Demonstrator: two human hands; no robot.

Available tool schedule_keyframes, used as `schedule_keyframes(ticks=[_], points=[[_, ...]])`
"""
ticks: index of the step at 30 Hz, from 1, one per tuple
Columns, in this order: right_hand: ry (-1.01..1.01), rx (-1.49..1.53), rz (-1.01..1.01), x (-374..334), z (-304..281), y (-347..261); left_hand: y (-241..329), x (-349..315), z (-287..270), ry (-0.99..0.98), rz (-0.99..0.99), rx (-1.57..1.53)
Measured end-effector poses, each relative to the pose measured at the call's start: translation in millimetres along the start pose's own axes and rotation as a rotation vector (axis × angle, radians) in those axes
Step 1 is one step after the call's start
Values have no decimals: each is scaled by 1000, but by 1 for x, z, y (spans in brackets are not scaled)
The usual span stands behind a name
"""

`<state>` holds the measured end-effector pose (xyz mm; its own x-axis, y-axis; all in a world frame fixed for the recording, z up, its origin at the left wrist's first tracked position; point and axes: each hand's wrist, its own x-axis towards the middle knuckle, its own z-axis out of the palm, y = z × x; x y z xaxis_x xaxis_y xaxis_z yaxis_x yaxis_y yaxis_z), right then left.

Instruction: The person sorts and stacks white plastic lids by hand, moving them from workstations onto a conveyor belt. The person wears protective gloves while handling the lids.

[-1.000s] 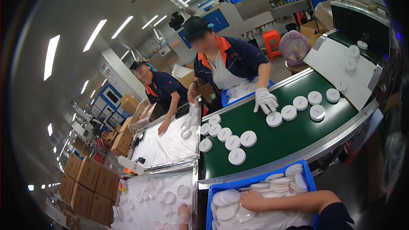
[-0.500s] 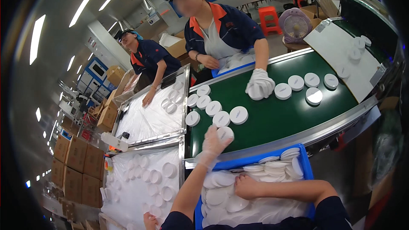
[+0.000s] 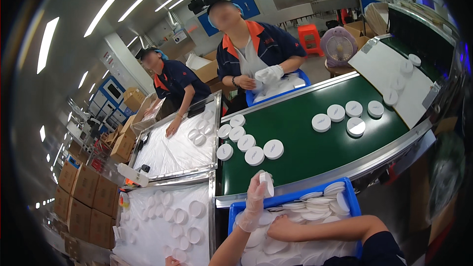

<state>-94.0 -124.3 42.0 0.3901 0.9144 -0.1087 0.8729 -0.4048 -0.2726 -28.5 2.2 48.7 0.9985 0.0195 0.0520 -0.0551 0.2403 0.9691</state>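
Note:
My left hand (image 3: 255, 198), in a clear thin glove, grips a round white cap (image 3: 266, 184) by its edge. The cap is turned on its side above the near edge of the green conveyor belt (image 3: 305, 156). My bare right hand (image 3: 282, 228) reaches into a blue bin (image 3: 351, 197) full of thin white discs (image 3: 315, 210). Its fingers are curled down among the discs, and whatever they hold is hidden. Several white caps with small print, including a nearby cap (image 3: 254, 156), lie flat on the belt's left part; another group (image 3: 336, 113) lies farther right.
Across the belt, a co-worker's white-gloved hand (image 3: 269, 74) is over another blue bin (image 3: 300, 84). At left, film-covered tables (image 3: 157, 192) hold white rings. Another person's hand (image 3: 171, 261) shows at the lower edge. A white board (image 3: 382, 79) slopes at the belt's right end.
My left hand has lifted the cap off the belt, drawn it nearer and tilted it. My right hand stays in the bin. The co-worker's gloved hand has left the belt for the far bin.

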Motion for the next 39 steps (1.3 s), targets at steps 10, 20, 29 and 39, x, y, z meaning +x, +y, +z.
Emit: schedule_keyframes(ticks=[10, 20, 29, 39], points=[[932, 466, 39, -9, -60, 38, 15, -4, -12, 4, -241, -568], [930, 460, 497, -14, -39, 69, -2, -24, 22, 52, -157, -97], [803, 740, 468, -9, -29, 63, 2, -21, 13, 168, -71, 384], [796, 1260, 626, -10, -29, 80, 27, -22, 25, -323, 849, 1404]])
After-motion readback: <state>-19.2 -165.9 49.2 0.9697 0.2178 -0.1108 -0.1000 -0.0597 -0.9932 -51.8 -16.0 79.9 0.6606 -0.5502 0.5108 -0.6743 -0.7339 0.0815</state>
